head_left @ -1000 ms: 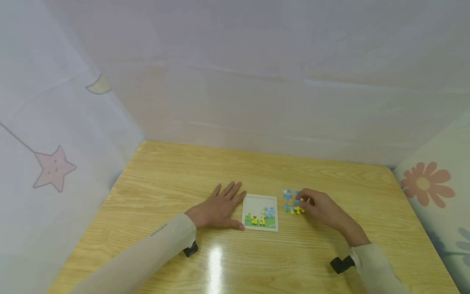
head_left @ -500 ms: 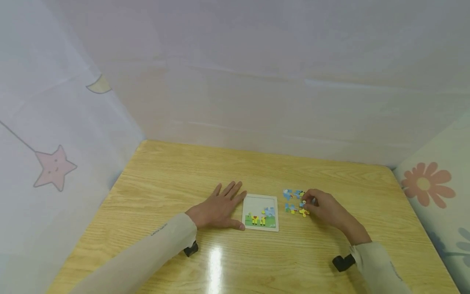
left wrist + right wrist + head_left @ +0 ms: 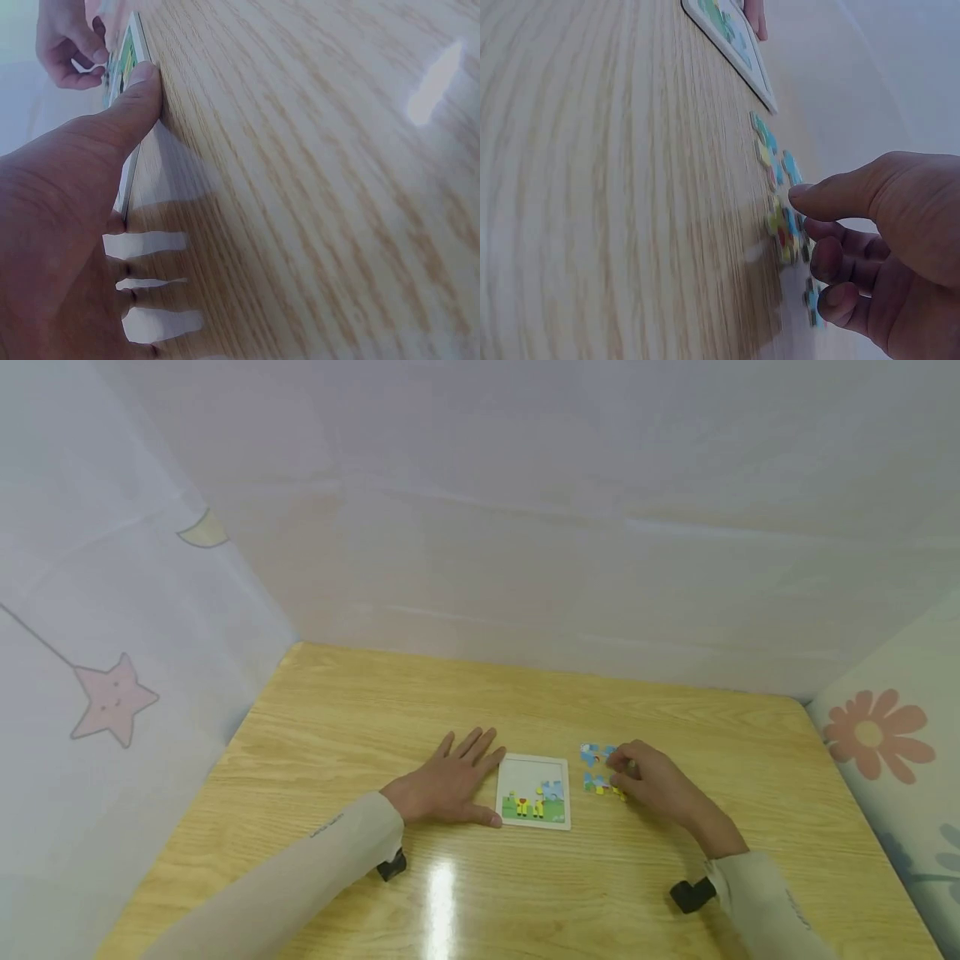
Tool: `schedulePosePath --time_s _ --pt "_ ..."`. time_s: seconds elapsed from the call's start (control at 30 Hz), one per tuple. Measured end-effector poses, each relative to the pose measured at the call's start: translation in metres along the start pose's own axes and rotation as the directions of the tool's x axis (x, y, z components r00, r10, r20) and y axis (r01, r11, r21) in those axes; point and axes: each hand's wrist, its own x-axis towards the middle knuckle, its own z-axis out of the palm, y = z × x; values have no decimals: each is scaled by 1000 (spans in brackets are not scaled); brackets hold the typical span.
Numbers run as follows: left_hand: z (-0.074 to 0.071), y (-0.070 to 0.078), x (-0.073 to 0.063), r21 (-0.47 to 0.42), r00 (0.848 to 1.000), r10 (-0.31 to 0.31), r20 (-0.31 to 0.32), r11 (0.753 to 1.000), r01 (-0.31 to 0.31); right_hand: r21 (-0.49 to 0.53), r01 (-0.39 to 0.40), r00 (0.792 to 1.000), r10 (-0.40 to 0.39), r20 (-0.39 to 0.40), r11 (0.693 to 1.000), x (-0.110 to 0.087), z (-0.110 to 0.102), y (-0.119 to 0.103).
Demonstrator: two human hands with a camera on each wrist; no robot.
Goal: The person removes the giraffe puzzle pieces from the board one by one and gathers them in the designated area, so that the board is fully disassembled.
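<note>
My left hand (image 3: 446, 785) lies flat on the table with fingers spread, its thumb and little finger at the left edge of a small square puzzle tray (image 3: 525, 768). Giraffe-like yellow figures, green ground and a patch of sky fill the tray's lower part; pale backing shows above. Right of it lie loose jigsaw pieces (image 3: 597, 783) in blue, yellow and green. Over them hovers my right hand (image 3: 660, 785), fingers loosely bent. In the right wrist view, a gap shows between its thumb (image 3: 832, 193) and fingers, close above a yellow and red piece (image 3: 784, 234).
The wooden table (image 3: 360, 693) reaches back to a pale cloth wall (image 3: 487, 568). Printed cloth also hangs at both sides, with a pink star (image 3: 114, 700) at left and a red flower (image 3: 870, 735) at right. A black wrist camera (image 3: 692, 895) sits below my right wrist.
My right hand went slightly right over the pieces, then back left; a yellow piece beneath it shifted right. My left hand and the tray stay in place.
</note>
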Motion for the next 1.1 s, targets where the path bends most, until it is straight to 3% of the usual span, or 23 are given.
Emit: schedulePosePath --time_s 0.43,0.77,1.1 --pt "-1 -1 2 7 1000 -6 4 1000 6 0 85 995 -85 57 996 18 22 -37" --pt "-1 0 3 12 1000 -21 19 1000 21 -53 81 991 -74 114 995 27 39 -54" --pt "2 0 2 9 999 -24 24 1000 24 -66 95 984 -84 157 993 27 40 -62"
